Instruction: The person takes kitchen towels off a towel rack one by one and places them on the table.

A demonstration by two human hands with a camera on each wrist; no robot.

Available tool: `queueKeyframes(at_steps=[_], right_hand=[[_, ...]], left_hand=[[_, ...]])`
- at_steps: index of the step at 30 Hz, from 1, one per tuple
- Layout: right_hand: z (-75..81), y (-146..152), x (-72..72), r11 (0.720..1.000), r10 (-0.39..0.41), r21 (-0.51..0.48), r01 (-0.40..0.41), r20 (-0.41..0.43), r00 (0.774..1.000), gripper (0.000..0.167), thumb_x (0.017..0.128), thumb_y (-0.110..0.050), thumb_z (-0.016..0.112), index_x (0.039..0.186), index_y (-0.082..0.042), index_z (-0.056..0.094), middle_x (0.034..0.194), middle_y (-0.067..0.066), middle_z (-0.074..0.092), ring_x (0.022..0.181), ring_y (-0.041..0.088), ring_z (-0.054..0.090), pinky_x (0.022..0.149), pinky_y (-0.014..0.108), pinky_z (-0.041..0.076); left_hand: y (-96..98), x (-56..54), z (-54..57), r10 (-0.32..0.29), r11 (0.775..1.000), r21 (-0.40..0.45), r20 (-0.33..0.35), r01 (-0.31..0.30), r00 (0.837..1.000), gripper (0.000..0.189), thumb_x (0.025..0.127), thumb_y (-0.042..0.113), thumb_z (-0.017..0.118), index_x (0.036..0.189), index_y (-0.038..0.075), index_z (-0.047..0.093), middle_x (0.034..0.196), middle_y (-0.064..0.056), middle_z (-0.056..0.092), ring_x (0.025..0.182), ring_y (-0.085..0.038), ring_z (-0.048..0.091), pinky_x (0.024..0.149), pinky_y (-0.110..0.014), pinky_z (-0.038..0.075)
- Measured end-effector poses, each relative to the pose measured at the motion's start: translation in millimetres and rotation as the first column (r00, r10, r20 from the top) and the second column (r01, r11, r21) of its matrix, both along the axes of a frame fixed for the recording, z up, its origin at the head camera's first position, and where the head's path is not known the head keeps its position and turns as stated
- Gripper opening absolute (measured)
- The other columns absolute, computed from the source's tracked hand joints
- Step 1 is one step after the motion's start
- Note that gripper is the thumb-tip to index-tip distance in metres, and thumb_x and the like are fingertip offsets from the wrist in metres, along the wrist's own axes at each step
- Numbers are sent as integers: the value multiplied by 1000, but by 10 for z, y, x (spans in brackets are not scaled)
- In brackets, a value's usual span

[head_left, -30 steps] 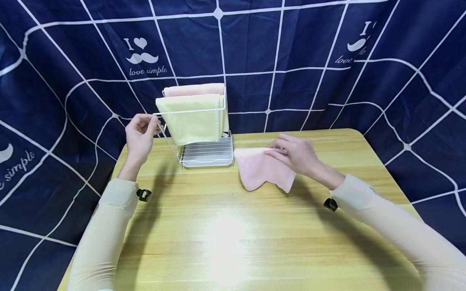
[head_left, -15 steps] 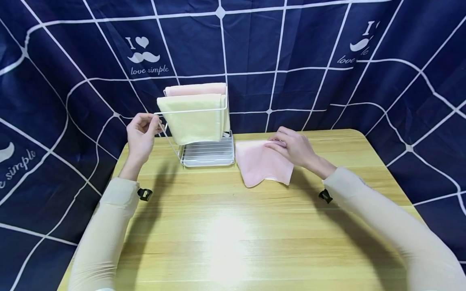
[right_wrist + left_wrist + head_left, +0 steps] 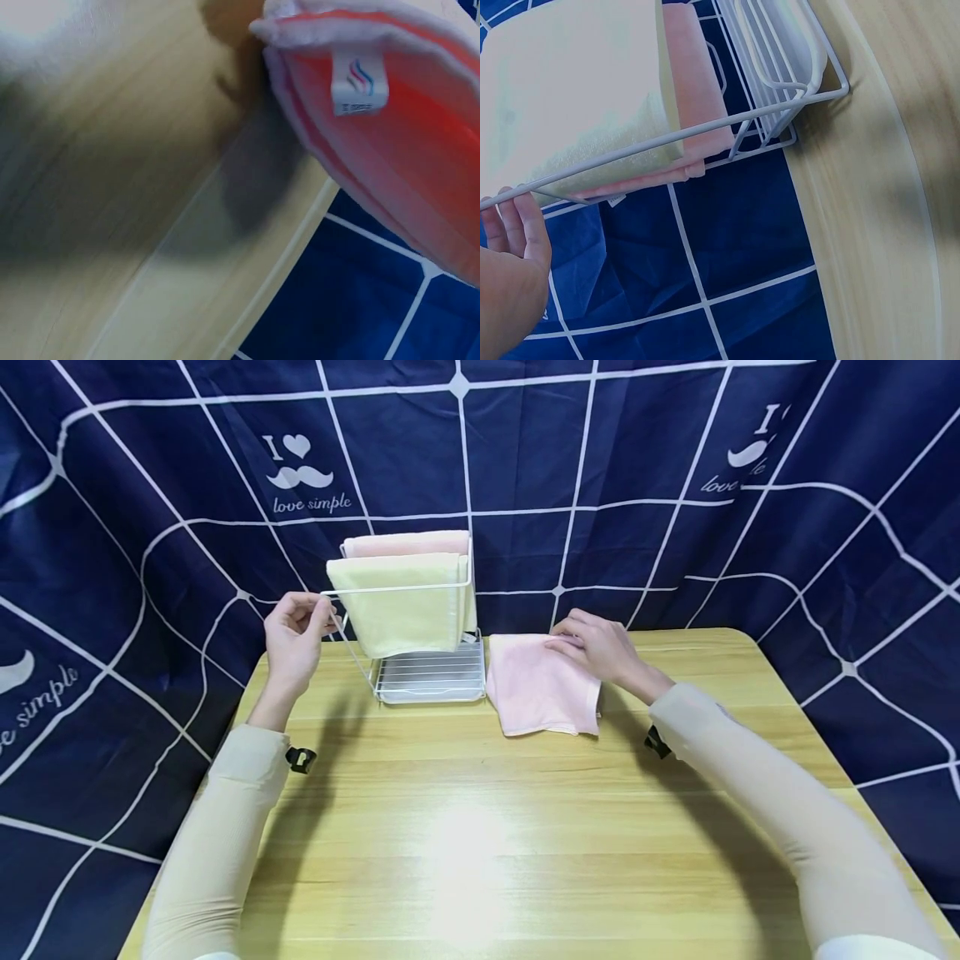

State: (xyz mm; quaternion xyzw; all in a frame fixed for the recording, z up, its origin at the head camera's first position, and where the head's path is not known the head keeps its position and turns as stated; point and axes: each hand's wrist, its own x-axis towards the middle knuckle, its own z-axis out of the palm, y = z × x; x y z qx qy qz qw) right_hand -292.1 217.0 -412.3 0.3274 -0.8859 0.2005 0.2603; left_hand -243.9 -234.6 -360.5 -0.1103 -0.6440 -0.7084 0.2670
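A white wire towel rack (image 3: 431, 696) stands at the back left of the table, with a pale yellow towel (image 3: 401, 610) and a pink towel (image 3: 408, 543) behind it draped over its bars. My left hand (image 3: 294, 631) pinches the rack's upper left corner between thumb and fingers; the left wrist view shows the fingers at the white bar (image 3: 630, 150). Right of the rack, my right hand (image 3: 596, 647) pinches the top edge of a second pink towel (image 3: 540, 689), which hangs down in a folded sheet. A small white label (image 3: 360, 84) shows inside its fold in the right wrist view.
The wooden table (image 3: 420, 793) reaches toward the front, with a bright glare spot in its middle. A dark blue curtain (image 3: 517, 452) with white lines hangs close behind and at both sides. Under the rack's towels sits a white drip tray (image 3: 431, 668).
My right hand has moved up and back with the pink towel, whose lower edge now hangs straighter. The left hand keeps its pinch on the rack corner.
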Motion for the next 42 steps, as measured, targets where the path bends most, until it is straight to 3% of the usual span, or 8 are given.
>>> queueKeyframes(at_steps=[8, 16, 24, 31, 36, 42], right_hand=[[-105, -17, -229, 999, -21, 44, 19, 60, 998, 17, 96, -34, 79, 97, -17, 75, 92, 0, 68, 75, 22, 70, 62, 47, 59], [-176, -54, -413, 997, -47, 71, 38, 132, 990, 19, 98, -37, 76, 99, -18, 76, 96, 0, 69, 81, 22, 71, 68, 46, 61], [-290, 15, -571, 987, -128, 127, 102, 216, 968, 21, 100, -39, 73, 103, -18, 76, 101, 3, 70, 88, 29, 73, 75, 53, 62], [-394, 63, -652, 983, -145, 146, 107, 277, 950, 21, 101, -39, 71, 105, -19, 75, 105, 4, 70, 94, 31, 72, 80, 55, 61], [-451, 35, -728, 982, -124, 171, 78, 278, 952, 21, 101, -37, 72, 106, -17, 75, 108, 7, 71, 98, 33, 73, 83, 57, 61], [-435, -43, -803, 975, -61, 223, -4, 283, 957, 22, 100, -37, 73, 107, -17, 75, 104, 8, 70, 91, 30, 70, 78, 54, 62]], left_hand=[[-7, -14, -7, 7, 1000, -9, -1, -7, 1000, 5, 102, 1, 66, 97, 3, 68, 80, 4, 73, 72, -5, 73, 71, -16, 65], [-4, 6, 17, 11, 1000, -7, -5, -11, 1000, 5, 101, 2, 67, 99, -3, 67, 81, 2, 74, 71, -6, 73, 71, -16, 65], [6, -2, 10, 10, 1000, 7, 3, -10, 1000, 14, 101, -2, 66, 94, 11, 68, 80, 2, 73, 70, -6, 72, 70, -16, 64], [9, -15, -13, 11, 1000, 9, 1, -11, 1000, 18, 101, -3, 65, 93, 12, 68, 78, 3, 73, 68, -8, 71, 68, -16, 64], [18, -7, -12, 17, 1000, 6, 0, -17, 1000, 18, 101, -3, 65, 92, 12, 68, 78, 2, 73, 68, -8, 70, 68, -16, 64], [18, 3, 0, 20, 1000, 10, -6, -20, 1000, 18, 101, -4, 65, 92, 12, 68, 78, 0, 74, 68, -8, 71, 68, -16, 64]])
